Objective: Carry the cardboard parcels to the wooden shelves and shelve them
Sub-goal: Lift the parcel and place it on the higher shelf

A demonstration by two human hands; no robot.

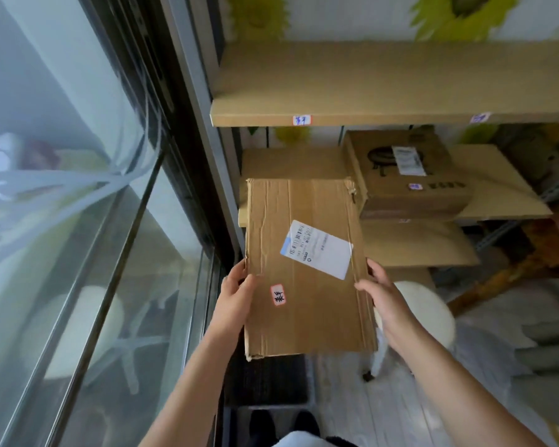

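Note:
I hold a flat, creased cardboard parcel [307, 285] with a white shipping label and a small red-edged sticker in front of the wooden shelves. My left hand [236, 291] grips its left edge and my right hand [380, 295] grips its right edge. Its far end reaches over the left part of the middle shelf [291, 164]. The top shelf [368, 88] above it is bare and carries small stickers on its front edge.
A second cardboard box [407, 175] with a label lies on the middle shelf to the right. A glass window with a dark frame [175, 195] runs along the left. A white round stool [423, 314] stands below on the right, and a dark mat [268, 379] lies on the floor.

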